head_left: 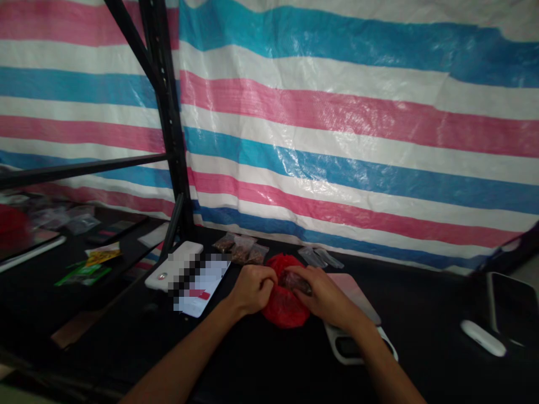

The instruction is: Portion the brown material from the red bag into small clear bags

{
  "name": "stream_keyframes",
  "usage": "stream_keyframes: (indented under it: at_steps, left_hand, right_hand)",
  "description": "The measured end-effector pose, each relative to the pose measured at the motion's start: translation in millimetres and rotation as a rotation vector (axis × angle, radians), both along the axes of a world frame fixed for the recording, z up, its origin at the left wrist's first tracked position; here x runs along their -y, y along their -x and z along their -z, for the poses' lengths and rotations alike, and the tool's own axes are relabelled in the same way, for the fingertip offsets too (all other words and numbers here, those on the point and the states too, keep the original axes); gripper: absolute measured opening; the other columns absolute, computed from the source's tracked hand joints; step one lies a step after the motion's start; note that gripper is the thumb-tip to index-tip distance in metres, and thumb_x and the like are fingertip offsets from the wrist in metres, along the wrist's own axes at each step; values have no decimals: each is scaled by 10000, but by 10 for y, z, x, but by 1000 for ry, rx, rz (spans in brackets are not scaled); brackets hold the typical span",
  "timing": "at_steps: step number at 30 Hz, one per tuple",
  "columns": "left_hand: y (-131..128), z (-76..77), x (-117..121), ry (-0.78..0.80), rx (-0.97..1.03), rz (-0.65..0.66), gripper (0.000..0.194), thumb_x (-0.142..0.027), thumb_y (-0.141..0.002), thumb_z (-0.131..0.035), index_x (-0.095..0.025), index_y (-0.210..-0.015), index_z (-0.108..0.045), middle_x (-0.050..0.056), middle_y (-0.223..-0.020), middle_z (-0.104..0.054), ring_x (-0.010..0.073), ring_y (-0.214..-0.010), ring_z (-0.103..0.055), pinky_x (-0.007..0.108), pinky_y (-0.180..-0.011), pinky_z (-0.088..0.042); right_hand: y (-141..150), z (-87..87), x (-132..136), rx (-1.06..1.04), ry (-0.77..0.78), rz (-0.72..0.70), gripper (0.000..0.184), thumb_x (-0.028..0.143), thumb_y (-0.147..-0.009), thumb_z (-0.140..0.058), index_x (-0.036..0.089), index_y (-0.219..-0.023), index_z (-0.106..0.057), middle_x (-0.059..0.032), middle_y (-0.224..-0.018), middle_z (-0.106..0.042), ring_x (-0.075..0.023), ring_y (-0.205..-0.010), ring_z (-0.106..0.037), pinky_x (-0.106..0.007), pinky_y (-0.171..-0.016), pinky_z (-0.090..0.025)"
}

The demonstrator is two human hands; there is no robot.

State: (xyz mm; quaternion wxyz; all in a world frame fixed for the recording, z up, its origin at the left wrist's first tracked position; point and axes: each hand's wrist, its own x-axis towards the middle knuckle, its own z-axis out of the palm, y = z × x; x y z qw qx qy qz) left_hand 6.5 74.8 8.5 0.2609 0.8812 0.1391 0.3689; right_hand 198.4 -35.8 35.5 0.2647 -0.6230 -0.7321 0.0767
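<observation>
At the mouth of the red bag [287, 315], pinched by the left hand [252, 289], a small packet [298, 283] is held by the right hand [323, 290], apparently mid-transfer, with an open mouth needed next.

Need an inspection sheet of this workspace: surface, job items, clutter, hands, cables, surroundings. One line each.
Surface: black tabletop, dimly lit.
Job items: red bag, centre; small packet at its mouth; scale to the right, partly hidden.
Clutter: filled packets and flat clear bags behind; white box and phone-like screen left; white oblong object and dark-screened device right.
Hands: left hand, fingers curled at the bag's edge; right hand, fingers holding the packet.
Cables: nothing seen.
Surroundings: striped sheet behind, black metal frame left, another surface with packets beyond it.
</observation>
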Motion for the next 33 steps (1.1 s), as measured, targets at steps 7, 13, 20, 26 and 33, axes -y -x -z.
stream_keyframes:
  at_steps: [7,13,20,26,33]
  left_hand:
    - [-18,29,44,33,-61,105,194,-127,-677,-436,-178,-574,-592,24,-576,-627,145,-539,-569,245,-591,-410]
    - [-21,47,26,94,-93,112,192,-122,-671,-441,-173,-546,-578,2,-535,-578,130,-516,-537,235,-578,-396]
    - [-69,-21,51,194,-40,-6,270,-110,-816,-392,-171,-722,-638,18,-692,-668,145,-628,-604,246,-629,-436]
    - [-79,-39,117,219,-28,-10,397,-174,-785,-646,-190,-1174,-565,40,-1006,-676,170,-796,-640,277,-717,-502]
    - [-70,-32,107,193,-57,40,543,-224,-803,-716,-233,-1308,-517,76,-1289,-608,226,-1107,-634,362,-964,-506]
  right_hand:
    - [-56,27,-38,34,-57,6,546,52,-810,-575,253,-1317,-606,-77,-1173,-711,-258,-1037,-638,-428,-972,-446]
    - [-44,22,-39,8,-61,12,461,102,-852,-596,254,-1286,-621,-65,-1182,-715,-255,-1038,-639,-427,-972,-432]
    - [-42,-4,-39,-5,-67,13,461,123,-855,-617,252,-1298,-621,-78,-1200,-713,-268,-1038,-640,-440,-966,-446]
    - [-17,-24,-28,-17,-34,13,496,123,-873,-605,243,-1354,-591,-95,-1255,-692,-274,-1116,-626,-456,-1001,-440]
    - [-6,-18,-39,-105,-59,-19,478,119,-847,-626,227,-1312,-609,-80,-1249,-699,-267,-1113,-624,-424,-979,-458]
